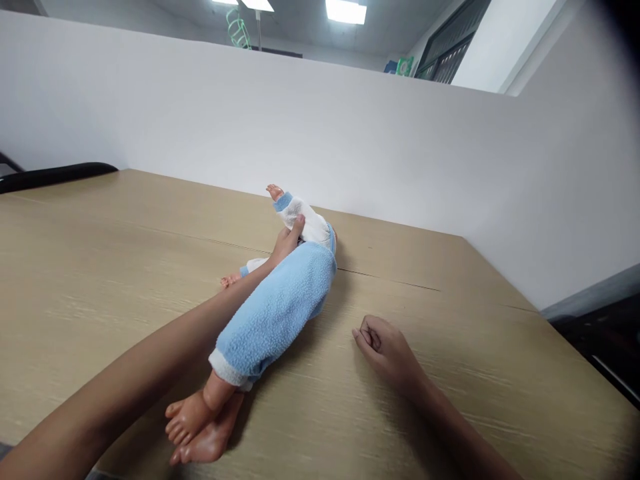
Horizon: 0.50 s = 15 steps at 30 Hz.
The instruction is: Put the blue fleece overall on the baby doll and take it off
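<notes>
A baby doll (283, 307) in blue fleece trousers and a white top with blue cuffs lies turned on its side on the wooden table (150, 273). Its bare feet point toward me, one over the other, and its head is hidden behind the body. My left hand (287, 241) grips the doll at the chest and upper arm, thumb on the white sleeve. One doll arm sticks up at the far side; the other rests near the tabletop beyond my forearm. To the right of the doll, my right hand (387, 348) is curled into a fist at the table, apart from the doll, with nothing visible in it.
A white partition wall (300, 127) rises behind the table's far edge and along the right side. A black chair back (60, 175) touches the far left edge. Dark items (605, 340) stand beyond the right edge. Ceiling lights (346, 11) show above the partition.
</notes>
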Each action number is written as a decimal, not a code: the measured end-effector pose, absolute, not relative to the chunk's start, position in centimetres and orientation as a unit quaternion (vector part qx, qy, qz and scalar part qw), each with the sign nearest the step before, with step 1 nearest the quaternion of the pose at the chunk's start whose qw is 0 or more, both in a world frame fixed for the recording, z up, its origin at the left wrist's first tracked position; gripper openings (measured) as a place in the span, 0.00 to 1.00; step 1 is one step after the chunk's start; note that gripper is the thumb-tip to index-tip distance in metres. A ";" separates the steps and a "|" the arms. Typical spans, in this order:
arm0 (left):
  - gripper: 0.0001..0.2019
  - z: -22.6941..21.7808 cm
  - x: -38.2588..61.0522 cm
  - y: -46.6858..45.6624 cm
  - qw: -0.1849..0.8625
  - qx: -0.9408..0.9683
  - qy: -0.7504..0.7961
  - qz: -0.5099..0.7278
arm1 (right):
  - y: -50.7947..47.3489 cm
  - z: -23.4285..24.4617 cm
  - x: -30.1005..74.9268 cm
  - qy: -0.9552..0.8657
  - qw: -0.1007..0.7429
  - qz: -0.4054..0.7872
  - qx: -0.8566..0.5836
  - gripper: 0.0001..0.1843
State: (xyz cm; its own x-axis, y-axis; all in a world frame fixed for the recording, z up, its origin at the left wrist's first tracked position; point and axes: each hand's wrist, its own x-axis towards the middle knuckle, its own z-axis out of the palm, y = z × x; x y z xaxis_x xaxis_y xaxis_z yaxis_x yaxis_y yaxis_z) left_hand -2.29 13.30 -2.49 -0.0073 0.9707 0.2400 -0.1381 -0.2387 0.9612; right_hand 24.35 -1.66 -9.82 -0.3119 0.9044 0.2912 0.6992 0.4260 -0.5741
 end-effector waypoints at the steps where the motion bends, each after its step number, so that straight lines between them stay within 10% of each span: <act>1: 0.41 -2.4 -2.1 13.1 0.476 0.518 0.398 0.589 | -1.6 -9.8 24.4 -0.794 0.296 0.172 -0.503 0.17; 15: 0.41 -2.5 0.1 12.5 0.454 0.556 0.374 0.587 | -1.9 -9.5 24.5 -0.787 0.307 0.203 -0.495 0.10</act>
